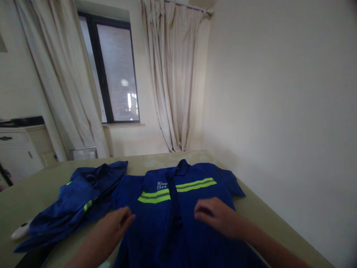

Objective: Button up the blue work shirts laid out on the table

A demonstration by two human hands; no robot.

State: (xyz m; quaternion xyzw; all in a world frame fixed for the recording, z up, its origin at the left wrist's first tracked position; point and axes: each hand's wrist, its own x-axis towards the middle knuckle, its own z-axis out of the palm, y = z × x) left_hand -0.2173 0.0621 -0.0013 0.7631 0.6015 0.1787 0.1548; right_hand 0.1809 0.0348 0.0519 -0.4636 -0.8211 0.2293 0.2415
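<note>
A blue short-sleeved work shirt point(200, 197) lies spread out with its front upward and its front edges slightly apart. Yellow-green and grey reflective bands cross its chest, and white lettering sits above the left band. Over the shirt's left side is my left hand point(118, 221), its fingers loosely curled and the thumb apart. My right hand point(214, 215) hovers above the shirt's right half, curled in the same way, with a gap between thumb and fingers. No fabric shows between the fingers of either hand. Slight blur softens both.
A second blue garment point(80, 197) with reflective patches lies crumpled at left on the pale green surface point(150, 160). A white object point(21, 230) with a dark spot pokes out beside it. A plain wall point(279, 111) borders the right. Curtains point(175, 74) and a window stand behind.
</note>
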